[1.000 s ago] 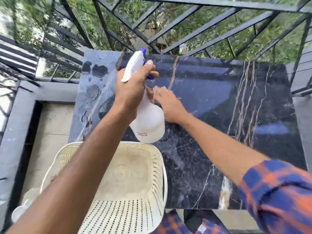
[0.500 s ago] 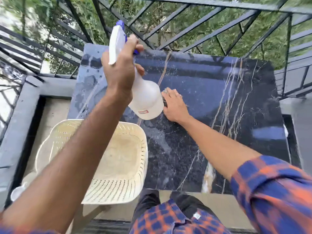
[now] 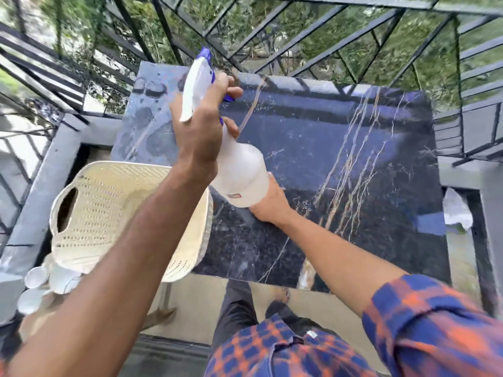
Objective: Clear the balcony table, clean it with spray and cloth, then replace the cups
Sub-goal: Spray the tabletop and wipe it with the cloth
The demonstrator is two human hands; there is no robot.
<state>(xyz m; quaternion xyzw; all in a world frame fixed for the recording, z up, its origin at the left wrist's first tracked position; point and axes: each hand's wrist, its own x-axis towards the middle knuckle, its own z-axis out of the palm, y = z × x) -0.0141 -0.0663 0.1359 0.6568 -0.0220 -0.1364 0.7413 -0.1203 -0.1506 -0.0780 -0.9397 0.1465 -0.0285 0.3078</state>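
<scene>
My left hand [image 3: 201, 126] grips the neck of a white spray bottle [image 3: 239, 175] with a blue trigger and nozzle. It holds the bottle tilted above the left middle of the dark marble table [image 3: 353, 148]. My right hand [image 3: 272, 205] rests on the tabletop just behind the bottle's base, which hides its fingers. No cloth shows under it. Wet patches mark the table's far left corner. Several white cups [image 3: 35, 276] lie low at the left, beside the basket.
A cream perforated plastic basket [image 3: 109, 208] stands against the table's left front edge. A black metal railing [image 3: 299, 31] encloses the balcony behind and on both sides. Something white and crumpled [image 3: 457, 213] lies past the table's right edge. My legs stand at the front edge.
My left hand has carried the bottle from the table's far left toward the middle and nearer. My right hand has slid back along the tabletop toward me.
</scene>
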